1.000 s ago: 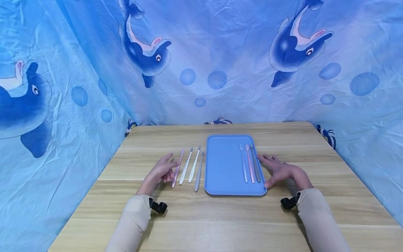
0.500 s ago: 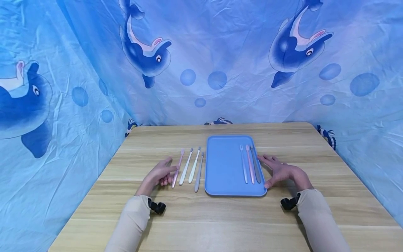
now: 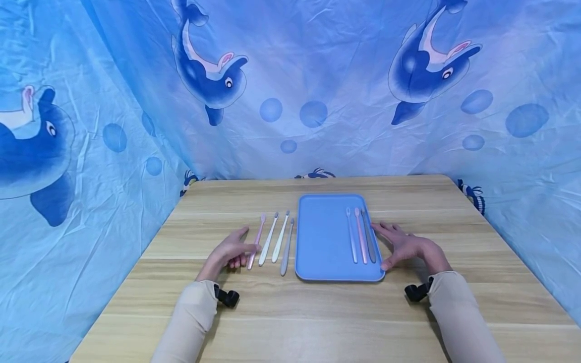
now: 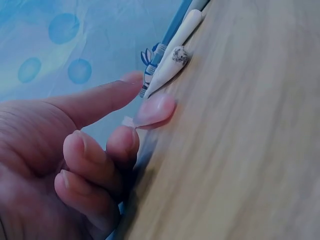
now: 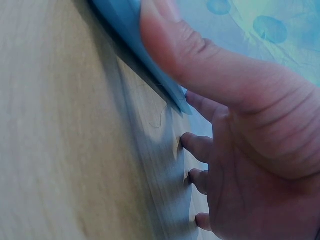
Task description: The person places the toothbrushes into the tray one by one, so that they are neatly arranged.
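My left hand (image 3: pixel 233 248) is over the left end of a row of toothbrushes on the table. Its thumb reaches across the handle of a pink toothbrush (image 3: pixel 257 237), and the lower fingers curl beside it. In the left wrist view, the handle end of the pink toothbrush (image 4: pixel 157 109) lies by the fingertips, with no plain grip on it. My right hand (image 3: pixel 405 247) spreads along the right side of a blue tray (image 3: pixel 317 242), its thumb touching the near corner. In the right wrist view, the other fingers reach down to the table beside the tray (image 5: pixel 120 20).
Right of the pink one lie two white toothbrushes (image 3: pixel 269 239) and a grey-blue toothbrush (image 3: pixel 288 247). Inside the tray are a blue toothbrush (image 3: pixel 351 236), a pink toothbrush (image 3: pixel 361 237) and a dark grey toothbrush (image 3: pixel 368 237). A dolphin-print curtain (image 3: pixel 290 75) surrounds the wooden table (image 3: pixel 336 322).
My left hand has drawn back slightly toward me and its thumb has slid lower along the pink toothbrush. My right hand, the tray and the toothbrushes have stayed put.
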Action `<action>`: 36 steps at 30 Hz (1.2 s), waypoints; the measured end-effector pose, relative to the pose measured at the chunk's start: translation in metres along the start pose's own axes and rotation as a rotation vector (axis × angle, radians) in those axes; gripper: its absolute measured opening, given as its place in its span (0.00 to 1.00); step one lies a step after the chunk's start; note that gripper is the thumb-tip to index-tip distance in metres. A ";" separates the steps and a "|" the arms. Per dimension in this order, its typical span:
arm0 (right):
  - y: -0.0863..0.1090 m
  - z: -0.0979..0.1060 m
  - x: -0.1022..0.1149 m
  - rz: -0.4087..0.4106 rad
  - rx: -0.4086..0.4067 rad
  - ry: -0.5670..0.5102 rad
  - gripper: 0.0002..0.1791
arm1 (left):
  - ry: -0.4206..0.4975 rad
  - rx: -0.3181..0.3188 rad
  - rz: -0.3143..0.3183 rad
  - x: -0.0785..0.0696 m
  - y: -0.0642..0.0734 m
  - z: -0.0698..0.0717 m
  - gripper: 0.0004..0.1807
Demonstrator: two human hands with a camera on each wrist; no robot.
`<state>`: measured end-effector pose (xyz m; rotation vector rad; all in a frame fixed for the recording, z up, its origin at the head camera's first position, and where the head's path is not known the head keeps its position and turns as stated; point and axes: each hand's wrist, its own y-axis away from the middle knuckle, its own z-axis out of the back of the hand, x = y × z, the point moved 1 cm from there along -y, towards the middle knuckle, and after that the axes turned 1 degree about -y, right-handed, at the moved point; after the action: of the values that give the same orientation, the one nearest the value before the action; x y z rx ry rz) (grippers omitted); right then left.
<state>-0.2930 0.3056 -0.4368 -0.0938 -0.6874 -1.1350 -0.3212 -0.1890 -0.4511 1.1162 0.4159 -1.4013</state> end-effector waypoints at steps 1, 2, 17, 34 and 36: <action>0.000 0.000 0.000 -0.001 0.000 0.001 0.72 | -0.005 -0.001 -0.004 0.000 0.000 0.000 0.59; 0.000 0.000 0.000 -0.004 0.001 0.002 0.72 | -0.004 0.000 -0.006 0.000 0.001 0.000 0.59; -0.002 0.000 0.000 -0.026 0.009 -0.012 0.72 | -0.058 -0.018 -0.019 -0.002 0.002 -0.001 0.60; -0.001 0.000 0.001 -0.021 0.012 -0.017 0.71 | -0.034 0.037 -0.064 0.004 -0.002 0.002 0.49; -0.001 0.000 0.002 -0.022 0.011 -0.015 0.71 | -0.013 0.042 -0.068 0.006 -0.003 0.003 0.49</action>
<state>-0.2935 0.3036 -0.4365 -0.0857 -0.7099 -1.1520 -0.3242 -0.1939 -0.4558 1.1356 0.4204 -1.4820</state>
